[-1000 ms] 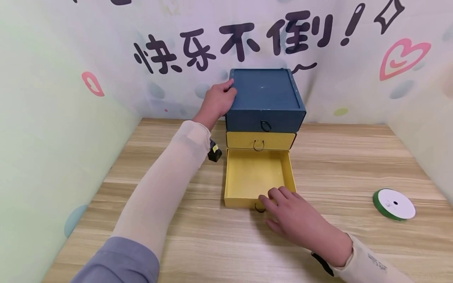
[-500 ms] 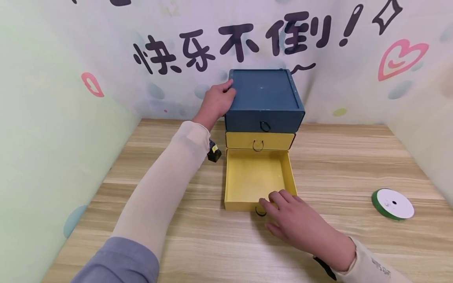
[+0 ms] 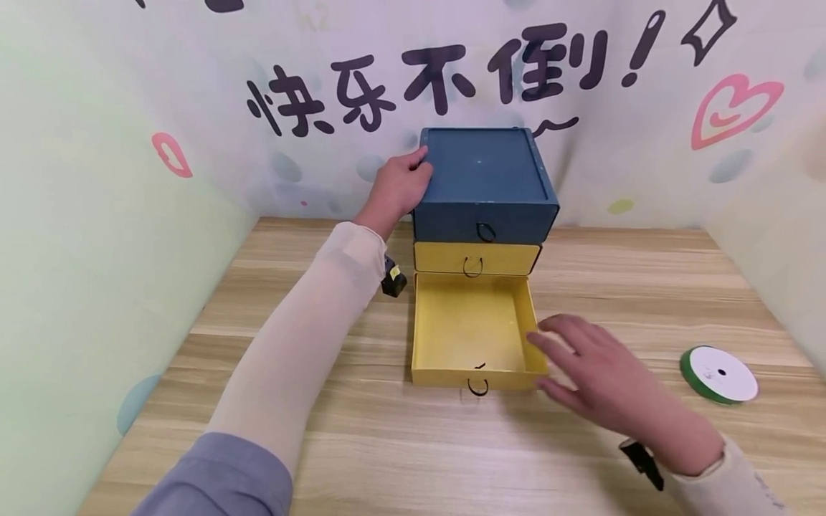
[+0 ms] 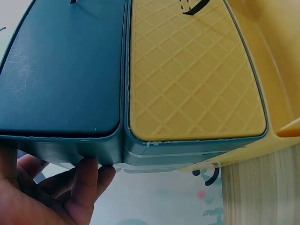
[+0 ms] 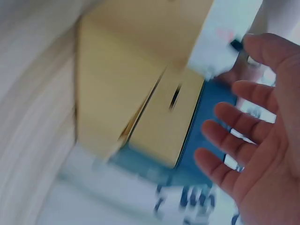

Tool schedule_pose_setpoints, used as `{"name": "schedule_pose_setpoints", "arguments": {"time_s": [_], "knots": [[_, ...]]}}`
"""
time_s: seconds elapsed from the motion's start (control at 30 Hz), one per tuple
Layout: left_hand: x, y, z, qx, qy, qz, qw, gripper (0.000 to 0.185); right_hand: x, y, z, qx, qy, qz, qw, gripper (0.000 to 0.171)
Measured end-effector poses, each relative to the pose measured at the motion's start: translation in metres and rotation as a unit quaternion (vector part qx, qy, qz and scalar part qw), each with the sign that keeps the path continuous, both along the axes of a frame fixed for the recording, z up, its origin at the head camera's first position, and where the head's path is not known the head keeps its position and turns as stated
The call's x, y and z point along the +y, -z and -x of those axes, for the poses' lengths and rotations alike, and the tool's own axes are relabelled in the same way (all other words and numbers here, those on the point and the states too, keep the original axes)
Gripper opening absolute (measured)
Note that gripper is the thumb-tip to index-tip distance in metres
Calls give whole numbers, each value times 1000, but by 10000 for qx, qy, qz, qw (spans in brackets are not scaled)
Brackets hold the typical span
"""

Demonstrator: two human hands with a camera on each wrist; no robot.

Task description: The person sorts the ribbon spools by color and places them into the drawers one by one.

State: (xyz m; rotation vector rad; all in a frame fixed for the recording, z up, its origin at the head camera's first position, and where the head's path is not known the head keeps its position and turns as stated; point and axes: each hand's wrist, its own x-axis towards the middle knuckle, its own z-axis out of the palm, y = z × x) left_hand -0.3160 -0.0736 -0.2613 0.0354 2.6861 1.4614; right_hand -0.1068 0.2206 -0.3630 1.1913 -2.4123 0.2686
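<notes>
A stacked drawer cabinet stands against the back wall, with a blue top and a blue upper drawer. Below that is a closed yellow drawer. The lowest yellow drawer is pulled out, and nothing is seen inside except a small black loop end at its front wall. My left hand rests against the cabinet's left side near the top; in the left wrist view its fingertips touch the blue side wall. My right hand, fingers spread and slightly bent, hovers by the pulled-out drawer's right front corner, holding nothing.
A roll of green ribbon on a white spool lies on the wooden table at the right. A printed cloth wall closes off the back, and pale walls flank both sides.
My right hand has left the front edge of the pulled-out drawer and moved right, uncovering its black loop handle. The left hand and the cabinet have stayed in place.
</notes>
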Motion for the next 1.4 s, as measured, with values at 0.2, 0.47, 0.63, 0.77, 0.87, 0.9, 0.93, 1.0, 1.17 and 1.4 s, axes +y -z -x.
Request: {"name": "schedule_pose_setpoints", "arguments": {"time_s": [0.2,0.47,0.63,0.77,0.87,0.9,0.93,1.0,1.17,1.4], "knots": [[2,-1,-3,-13,35,-33,10000,49,56,-4,8,158,717,284,9969,67],[2,-1,-5,-34,-16,-71,10000,49,128,12,14,239,1543,487,9865,79],[2,0,-4,-34,16,-73,10000,49,165,25,11,-62,1894,569,9802,62],[2,0,-4,-12,6,-72,10000,48,188,33,7,-533,2356,415,9695,50],[2,0,-4,-20,-10,-64,10000,48,201,41,5,-1158,2777,143,9536,54],[2,0,-4,-17,-15,-55,10000,48,205,44,5,-1385,2908,47,9467,56],[2,0,-4,-13,-25,-39,10000,48,209,47,4,-1588,3014,-45,9402,57],[2,1,-4,17,-24,-47,10000,48,215,53,2,-1859,3105,-118,9321,59],[3,2,-4,36,-35,-93,9999,48,226,64,-1,-2074,3061,-61,9291,60],[1,0,-6,6,-42,-50,10000,48,229,68,-3,-2046,3018,-14,9312,50]]}}
